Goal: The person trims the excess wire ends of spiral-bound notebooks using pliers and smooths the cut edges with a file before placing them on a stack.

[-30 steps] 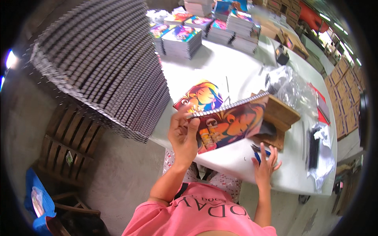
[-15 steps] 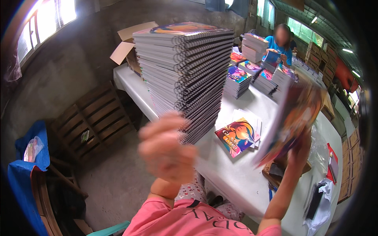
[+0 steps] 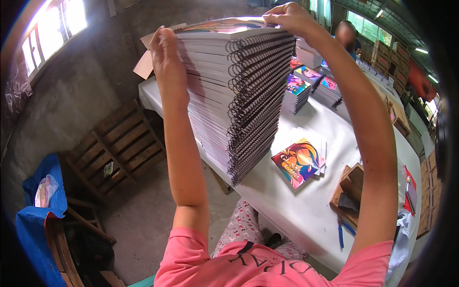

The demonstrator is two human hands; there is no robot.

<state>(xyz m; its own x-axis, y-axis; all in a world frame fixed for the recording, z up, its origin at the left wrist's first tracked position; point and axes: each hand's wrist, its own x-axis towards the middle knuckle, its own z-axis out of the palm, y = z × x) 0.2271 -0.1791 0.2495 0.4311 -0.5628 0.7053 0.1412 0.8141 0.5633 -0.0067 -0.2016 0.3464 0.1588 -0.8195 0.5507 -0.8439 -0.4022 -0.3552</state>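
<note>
On the worktop (image 3: pixel 291 205), a notebook stack (image 3: pixel 253 100) stands left of a cover sheet (image 3: pixel 296 163) and pliers (image 3: pixel 340 235), with other notebook stacks (image 3: pixel 291 101) farther back.

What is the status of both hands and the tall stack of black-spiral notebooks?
Left hand at top left, right hand at top right. Notebook stack standing on white table. No obstruction seen.

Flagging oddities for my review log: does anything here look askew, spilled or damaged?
Nothing looks spilled or plainly damaged. Mildly askew: the colourful illustrated cover lies crookedly over whitish paper sheets on the white table, edges misaligned. The tall stack of black-coiled, white-paged notebooks between the left hand and right hand looks orderly.
</note>
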